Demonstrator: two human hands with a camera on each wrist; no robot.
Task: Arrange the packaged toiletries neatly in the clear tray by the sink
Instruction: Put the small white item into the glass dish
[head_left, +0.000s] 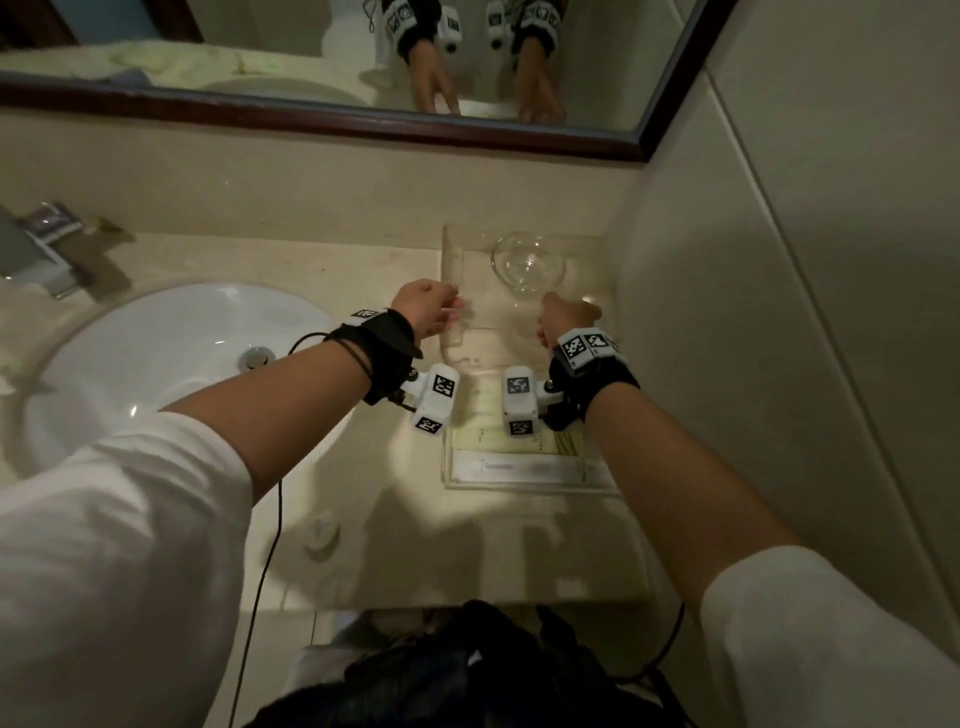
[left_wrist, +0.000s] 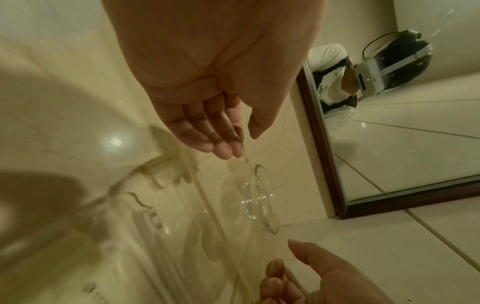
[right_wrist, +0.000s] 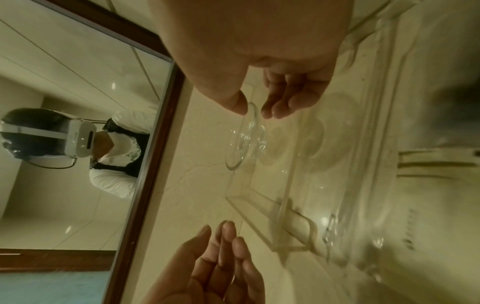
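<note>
The clear tray (head_left: 451, 260) lies on the counter right of the sink. A glass bowl (head_left: 527, 262) stands at its far end. Flat packets, a pale yellow one (head_left: 483, 434) and a long white one (head_left: 519, 467), lie at its near end, partly hidden by my wrist cameras. My left hand (head_left: 441, 312) hovers at the tray's left wall (left_wrist: 197, 185) with straight, empty fingers (left_wrist: 226, 150). My right hand (head_left: 563, 314) is just short of the bowl (right_wrist: 246, 139); thumb and fingers (right_wrist: 275, 111) sit either side of its rim, with gaps showing.
A white basin (head_left: 182, 353) and a chrome tap (head_left: 47, 249) sit to the left. The framed mirror (head_left: 363, 124) runs along the back. A tiled wall (head_left: 779, 312) stands close on the tray's right. A small white object (head_left: 322, 535) lies on the counter's front.
</note>
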